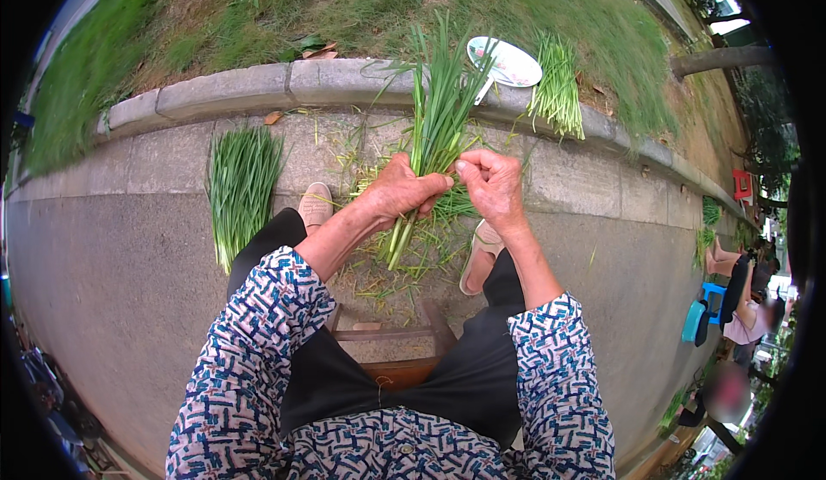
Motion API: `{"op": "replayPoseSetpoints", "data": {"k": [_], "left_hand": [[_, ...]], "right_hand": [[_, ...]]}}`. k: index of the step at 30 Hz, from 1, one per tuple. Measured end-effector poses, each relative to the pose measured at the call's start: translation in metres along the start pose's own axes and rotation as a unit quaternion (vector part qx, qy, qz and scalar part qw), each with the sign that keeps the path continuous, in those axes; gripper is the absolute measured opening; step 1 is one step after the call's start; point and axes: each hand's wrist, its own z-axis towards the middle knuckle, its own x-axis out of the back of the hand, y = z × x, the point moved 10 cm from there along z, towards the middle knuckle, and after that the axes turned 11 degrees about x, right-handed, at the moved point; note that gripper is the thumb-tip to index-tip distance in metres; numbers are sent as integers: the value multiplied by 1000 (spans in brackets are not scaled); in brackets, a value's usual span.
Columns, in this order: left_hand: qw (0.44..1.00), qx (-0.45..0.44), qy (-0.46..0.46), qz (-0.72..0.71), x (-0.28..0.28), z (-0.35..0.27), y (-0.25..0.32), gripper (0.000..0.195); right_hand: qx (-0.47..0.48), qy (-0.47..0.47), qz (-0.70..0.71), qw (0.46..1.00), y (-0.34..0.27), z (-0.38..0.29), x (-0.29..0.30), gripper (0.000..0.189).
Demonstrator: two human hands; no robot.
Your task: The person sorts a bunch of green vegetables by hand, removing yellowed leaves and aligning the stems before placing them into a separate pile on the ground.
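Observation:
My left hand [413, 190] is closed around the lower part of a bunch of garlic chives [442, 106]. The long green leaves point away from me, and the pale stem ends stick out below the fist. At the bunch's right edge, my right hand [493, 183] has thumb and forefinger pinched together on a thin leaf, which the fingertips mostly hide. Beneath both hands, loose green and yellowed leaf scraps [413, 267] litter the ground between my shoes.
A chive pile [244, 190] lies on the left paving, another [558, 90] on the stone kerb [219, 93] beside a hand fan [506, 60]. A wooden stool [393, 335] shows between my legs. Far right, a person [748, 322] sits near a blue stool [713, 299].

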Motion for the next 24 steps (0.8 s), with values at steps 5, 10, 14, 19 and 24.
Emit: {"op": "replayPoseSetpoints", "data": {"k": [5,10,14,19,24], "left_hand": [[988,29,-80,-130,-7,1,-10,24],[965,13,-135,-223,-6,-4,-4,27],[957,1,-153,-248,-4,-8,1,27],[977,-8,-116,-177,-4,-8,4,27],[999,-33,-14,-35,2,-3,7,17]], "right_hand": [[31,122,-94,988,23,7,52,9],[-133,272,135,943,64,-5,96,8],[-153,339,210,904,83,-15,116,14],[-180,87,335,921,45,-1,23,21],[-155,-18,312,937,15,-5,-26,18]]}}
